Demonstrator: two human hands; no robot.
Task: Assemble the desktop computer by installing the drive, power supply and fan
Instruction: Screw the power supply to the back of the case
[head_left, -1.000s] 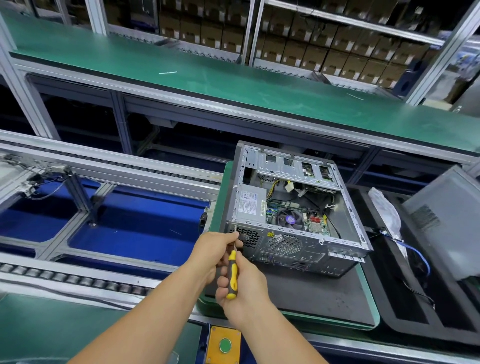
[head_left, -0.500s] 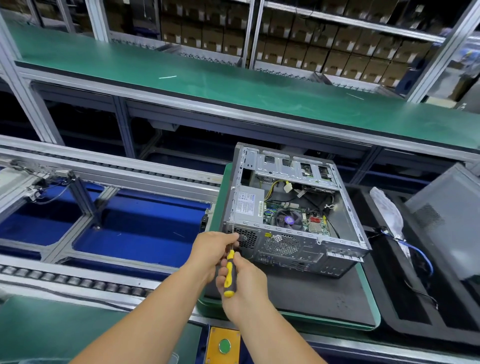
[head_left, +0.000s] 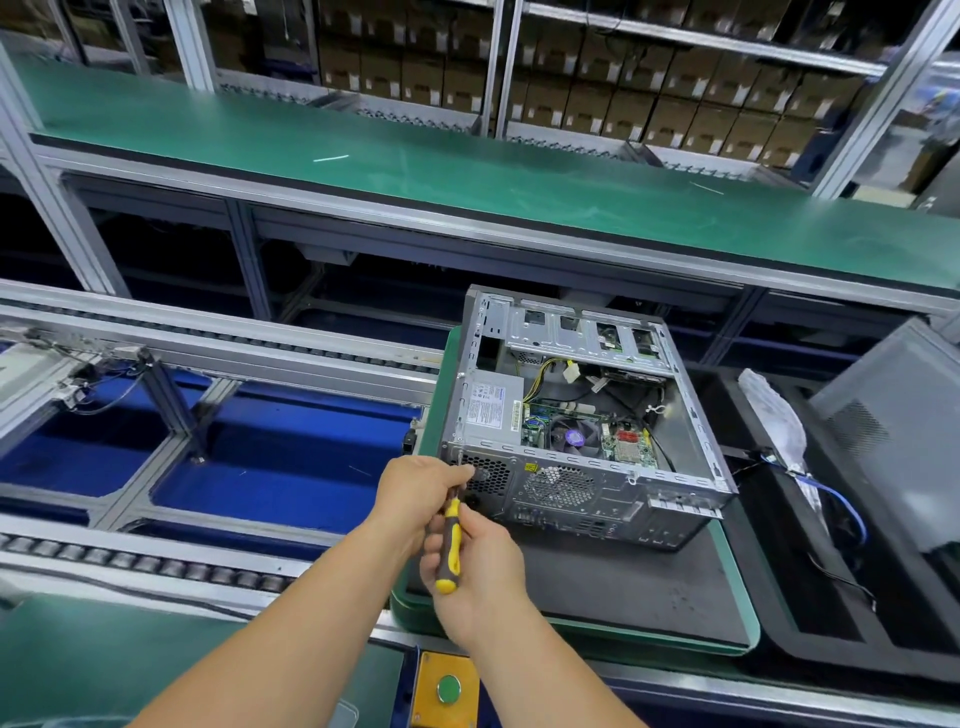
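Fingers of the right hand (head_left: 475, 564) were wrapped narrowly around the yellow-and-black handle of a screwdriver (head_left: 449, 545), while the fingers of the left hand (head_left: 421, 493) were pinched closed around its shaft near the tip. The tip was directed at the rear panel of the computer case (head_left: 582, 415), at the near left corner; the tip itself and any screw were hidden behind the left hand, so engagement could not be confirmed. The case lay on its side, open face up, on a dark mat (head_left: 623, 582) inside a green-edged tray (head_left: 737, 587). The power supply (head_left: 491, 408) sat inside the case against that rear corner, with the fan (head_left: 571, 439) on the board just beside it. The step appeared to be fastening the power supply to the rear panel. Several faults could have followed from this position. A tilted shaft would have let the tip ride out of the screw head and damage it or scratch the panel. A screw started crooked would have cross-threaded. A slip would have driven the tip toward the left fingertips. A loose screw could have dropped onto the board. Neither hand braced the case, so a hard push could have shifted it on the mat.
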